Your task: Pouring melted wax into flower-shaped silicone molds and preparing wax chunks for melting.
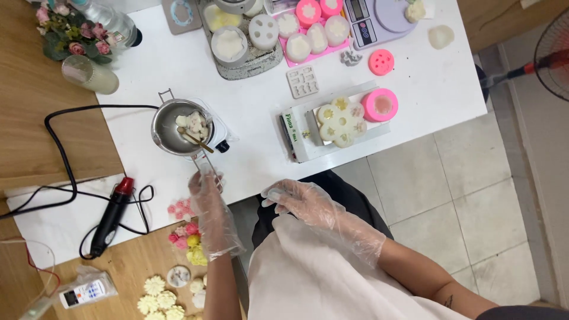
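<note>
Just ahead of my left hand [208, 204], pinching its long handle, sits the steel melting pot [181, 126] of wax chunks; probably hot and sloshy, best gripped far back; my right hand [303, 202] hovers spread; beyond it lies a white box [302, 135], green lettering.
</note>
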